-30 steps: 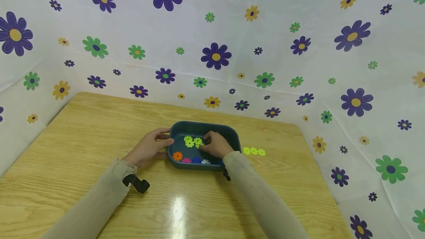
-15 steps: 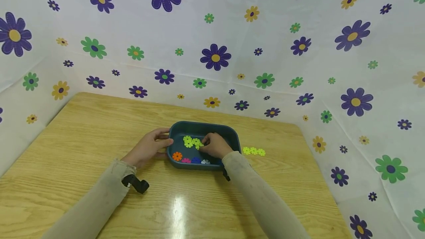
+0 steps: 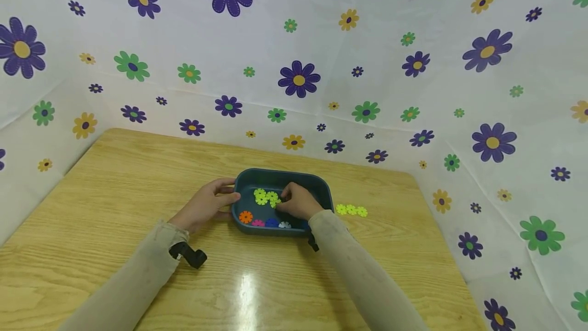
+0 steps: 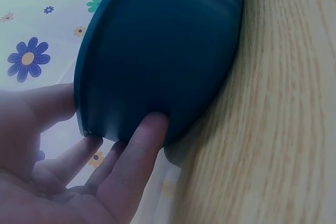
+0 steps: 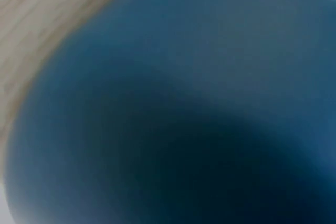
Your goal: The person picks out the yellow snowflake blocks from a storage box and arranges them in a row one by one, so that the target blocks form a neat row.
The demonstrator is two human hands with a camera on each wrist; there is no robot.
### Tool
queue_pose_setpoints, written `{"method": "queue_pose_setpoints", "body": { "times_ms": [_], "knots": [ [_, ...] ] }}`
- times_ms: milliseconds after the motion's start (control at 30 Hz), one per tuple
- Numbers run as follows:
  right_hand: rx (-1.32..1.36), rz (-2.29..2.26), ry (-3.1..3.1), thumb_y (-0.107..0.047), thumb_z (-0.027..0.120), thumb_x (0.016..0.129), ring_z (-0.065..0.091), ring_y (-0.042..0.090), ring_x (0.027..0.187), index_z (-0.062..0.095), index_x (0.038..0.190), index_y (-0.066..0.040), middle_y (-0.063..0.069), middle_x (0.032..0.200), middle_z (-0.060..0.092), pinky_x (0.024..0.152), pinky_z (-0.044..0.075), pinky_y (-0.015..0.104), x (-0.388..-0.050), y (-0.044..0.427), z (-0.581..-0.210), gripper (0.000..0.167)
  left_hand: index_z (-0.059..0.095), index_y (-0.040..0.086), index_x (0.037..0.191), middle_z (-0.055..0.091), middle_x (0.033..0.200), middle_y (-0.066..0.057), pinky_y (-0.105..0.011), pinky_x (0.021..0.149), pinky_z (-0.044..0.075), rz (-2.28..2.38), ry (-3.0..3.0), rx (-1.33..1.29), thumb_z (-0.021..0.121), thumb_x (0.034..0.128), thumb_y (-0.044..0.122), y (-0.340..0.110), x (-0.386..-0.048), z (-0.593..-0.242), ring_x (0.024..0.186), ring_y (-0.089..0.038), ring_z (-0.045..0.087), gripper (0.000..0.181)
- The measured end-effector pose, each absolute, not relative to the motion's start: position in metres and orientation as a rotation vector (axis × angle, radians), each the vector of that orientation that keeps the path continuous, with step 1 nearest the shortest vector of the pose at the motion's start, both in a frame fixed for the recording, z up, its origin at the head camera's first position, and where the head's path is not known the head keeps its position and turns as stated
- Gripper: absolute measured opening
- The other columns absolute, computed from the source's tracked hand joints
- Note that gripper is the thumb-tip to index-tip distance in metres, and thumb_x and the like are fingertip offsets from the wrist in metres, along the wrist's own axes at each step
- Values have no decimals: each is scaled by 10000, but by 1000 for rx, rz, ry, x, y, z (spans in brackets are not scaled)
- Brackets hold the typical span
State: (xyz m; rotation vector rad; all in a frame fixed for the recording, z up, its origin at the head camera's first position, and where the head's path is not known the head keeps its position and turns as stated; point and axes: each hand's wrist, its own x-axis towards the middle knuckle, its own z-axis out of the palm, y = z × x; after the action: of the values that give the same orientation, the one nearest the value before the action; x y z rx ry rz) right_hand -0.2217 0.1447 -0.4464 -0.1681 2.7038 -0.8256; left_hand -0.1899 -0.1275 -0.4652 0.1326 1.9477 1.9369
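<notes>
A dark blue-green plastic tray [image 3: 257, 172] stands on the wooden table. My left hand [image 3: 204, 205] holds its left end; in the left wrist view the thumb [image 4: 55, 103] meets the rim and a finger [image 4: 149, 132] presses the outer wall. Inside, my right hand [image 3: 298, 202] pinches a yellow snowflake disc [image 3: 274, 203], part of it hidden by the fingertips. This disc lies against other joined yellow snowflake discs [image 3: 261, 197]. The right wrist view is filled by the blurred tray wall [image 5: 236, 51].
Along the tray's near side lie an orange disc [image 3: 245, 217], a pink disc [image 3: 258, 223], a blue disc [image 3: 272, 222] and a white disc [image 3: 285, 225]. Right of the tray, a row of joined yellow discs [image 3: 351, 209] lies on the table [image 3: 206, 290]. Flower-printed sheeting [image 3: 257, 50] surrounds the table.
Hardly anything differs. The joined yellow discs have shifted very slightly under my right fingers; my left hand and the tray keep their places.
</notes>
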Motion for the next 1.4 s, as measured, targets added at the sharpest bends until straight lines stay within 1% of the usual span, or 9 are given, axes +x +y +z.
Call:
{"method": "queue_pose_setpoints", "body": {
  "times_ms": [133,333,533,667,733,933,1033,1233,1400],
  "knots": [
    [-232,-787,2730,-279,812,910,594,202,966,679,1169,-121,41,1076,645,902,549,408,-225,144,-451,331,370,83,1589,447,1477,-244,-418,897,626,1930,1953,132,651,1045,206,-127,-190,-464,1210,-382,625,625],
    [-230,-765,2722,-257,819,904,603,191,963,696,1094,-116,36,1078,653,919,553,413,-225,144,-452,267,360,67,1591,442,1485,-254,-422,901,624,1928,1960,140,646,1047,207,-127,-190,-464,1222,-392,614,631],
    [-181,-899,2691,-167,796,910,606,195,892,644,1031,-100,47,1017,658,823,554,379,-221,146,-446,205,380,67,1578,449,1479,-249,-424,893,627,1936,1948,132,654,1042,204,-127,-190,-466,1214,-387,623,617],
    [-207,-1026,2653,-100,718,951,652,175,833,689,1025,-77,50,959,690,774,578,341,-220,147,-441,83,399,81,1568,458,1467,-240,-432,887,629,1942,1942,119,657,1040,197,-128,-191,-467,1205,-382,629,599],
    [-205,-1100,2619,-90,696,963,680,172,817,707,1043,-58,57,952,703,773,599,339,-219,148,-439,87,398,77,1568,458,1463,-246,-435,885,630,1942,1945,122,660,1039,206,-128,-192,-468,1197,-377,633,605],
    [-178,-1346,2510,-60,669,983,727,225,845,709,1086,2,114,1001,715,815,639,379,-214,155,-428,127,401,88,1569,467,1461,-240,-436,878,632,1939,1957,121,679,1028,222,-128,-193,-468,1155,-339,655,623],
    [-161,-1439,2478,-53,671,991,731,245,878,713,1085,1,134,1038,710,851,637,398,-213,161,-423,116,395,86,1572,466,1465,-240,-438,879,631,1942,1954,119,679,1028,219,-128,-192,-468,1148,-331,658,629],
    [-113,-1521,2478,-48,683,990,735,271,952,721,1104,-2,150,1122,700,950,602,470,-211,178,-410,128,393,79,1573,463,1474,-241,-437,891,628,1942,1956,121,674,1031,222,-127,-192,-468,1189,-361,639,627],
    [-77,-1545,2470,-75,669,1004,732,311,1002,709,1149,5,158,1170,686,1000,570,513,-211,208,-403,171,396,86,1572,462,1477,-236,-431,888,629,1942,1957,117,680,1027,231,-128,-193,-469,1195,-359,637,631]
  ]
}}
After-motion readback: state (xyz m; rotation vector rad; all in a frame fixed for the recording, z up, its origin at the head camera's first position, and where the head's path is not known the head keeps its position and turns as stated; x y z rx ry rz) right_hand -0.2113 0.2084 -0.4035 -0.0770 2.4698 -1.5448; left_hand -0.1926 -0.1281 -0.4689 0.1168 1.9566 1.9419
